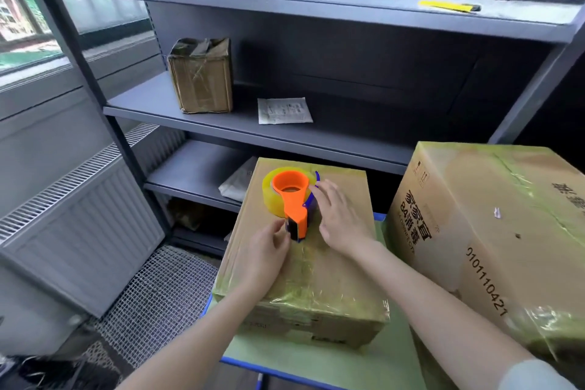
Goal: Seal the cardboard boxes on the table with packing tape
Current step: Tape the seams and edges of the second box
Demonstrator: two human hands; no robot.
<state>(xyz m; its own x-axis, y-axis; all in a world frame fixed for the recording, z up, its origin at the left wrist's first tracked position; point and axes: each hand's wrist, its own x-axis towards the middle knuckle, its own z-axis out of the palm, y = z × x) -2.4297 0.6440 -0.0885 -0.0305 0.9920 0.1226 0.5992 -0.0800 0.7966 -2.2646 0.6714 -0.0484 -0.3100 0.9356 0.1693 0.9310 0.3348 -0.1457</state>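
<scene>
Looking down from the head camera, you are working on the flat brown cardboard box [300, 266], which is lying on the green table with a blue edge [323, 361]. The orange plastic tape dispenser with a roll of clear yellowish packing tape [289, 196] is standing on top of this box, near its far end. Your left hand [264, 258] is resting on the box lid, and its fingers are narrowly curled and touching the dark lower end of the dispenser. Your right hand [340, 218] is lying against the right side of the dispenser with the fingers loosely spread; I cannot tell if it is really gripping it. Shiny tape is already covering the near edge of the box. The large brown cardboard box with printed black characters [487, 231] is standing just beside it on the right. Behind, on the grey metal shelf [221, 123], a small taped cardboard box [201, 76] and a white paper sheet [283, 111] are sitting well apart from your hands.
</scene>
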